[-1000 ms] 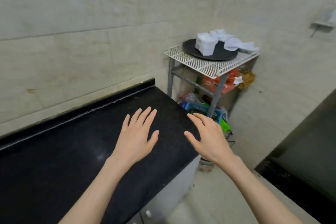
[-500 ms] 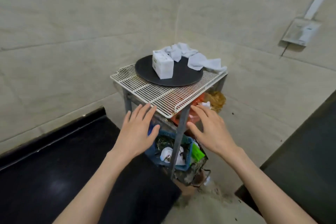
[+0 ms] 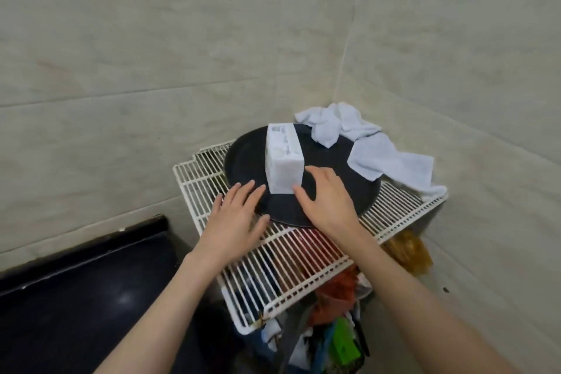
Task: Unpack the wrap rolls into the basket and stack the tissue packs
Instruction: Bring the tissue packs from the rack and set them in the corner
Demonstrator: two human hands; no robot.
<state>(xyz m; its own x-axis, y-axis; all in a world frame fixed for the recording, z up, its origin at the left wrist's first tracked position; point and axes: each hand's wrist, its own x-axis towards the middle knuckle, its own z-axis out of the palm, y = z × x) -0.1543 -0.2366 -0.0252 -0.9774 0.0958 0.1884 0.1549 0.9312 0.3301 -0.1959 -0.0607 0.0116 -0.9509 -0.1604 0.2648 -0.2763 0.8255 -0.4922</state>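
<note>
**Both hands closing in on the tissue pack**

The white tissue pack [image 3: 284, 162] stands upright near the middle of a round black tray [image 3: 334, 185], its narrow end facing the camera. The right hand [image 3: 329, 202] is right at it: the thumb sits by the pack's lower right corner and the fingers reach alongside its right face, spread and only gently bent. Whether they actually touch the wrapper is hard to tell from here, and there's no grip on it. The left hand [image 3: 235, 222] lies flat and spread over the tray's near left rim, fingers straight, tips just short of the pack's left side, holding nothing.

The tray rests on a white wire rack shelf [image 3: 303, 255], tucked into the corner of beige tiled walls [image 3: 151, 55]. Crumpled white cloths [image 3: 364, 143] drape over the tray's far right edge and trail across the rack. Under the wire, a jumble of red, orange and green bags [image 3: 337, 288]. Lower left, the dark desk [image 3: 76, 297] butts up beside the rack.
</note>
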